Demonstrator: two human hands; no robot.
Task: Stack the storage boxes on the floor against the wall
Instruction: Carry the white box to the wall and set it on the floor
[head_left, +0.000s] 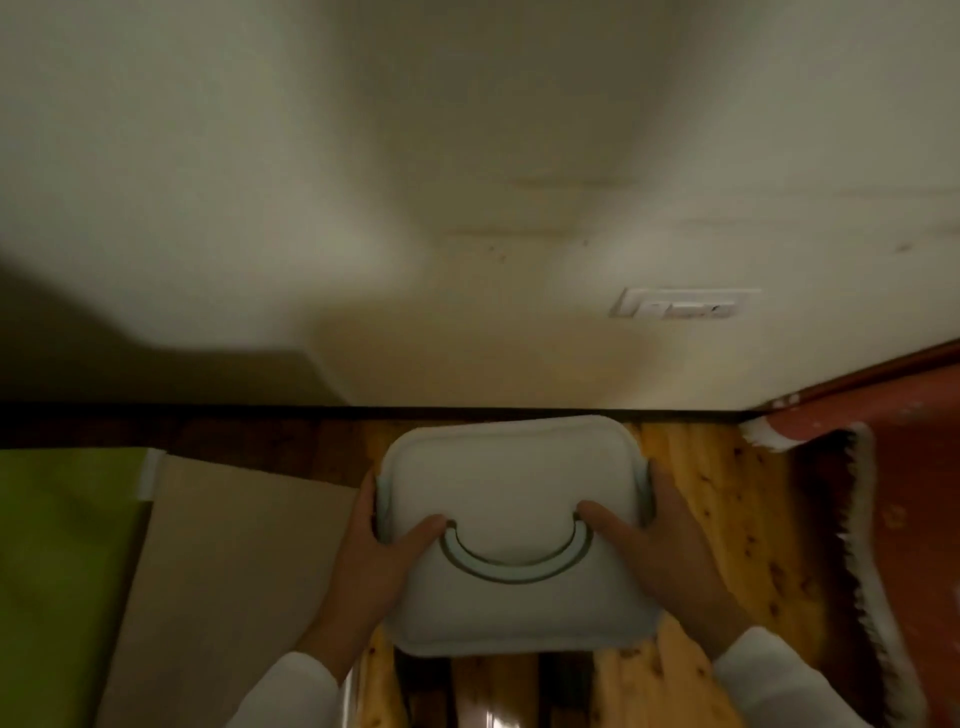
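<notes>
The white storage box (511, 483) sat lid-up, nearly square with no clear long axis, its far edge parallel to the skirting of the wall (467, 208) and just short of it, its curved handle (514, 569) toward the person. The left hand (384, 566) gripped its left side and the right hand (654, 561) its right, thumbs on the lid, equally near. Whether it touched the floor (727, 493) could not be told.

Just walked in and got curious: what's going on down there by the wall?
A person grips a white storage box from both sides, left hand and right hand, thumbs on the lid. It is close to the wall, over the wooden floor; whether it is set down yet is unclear. Cardboard lies to its left, a red rug to its right.
</notes>
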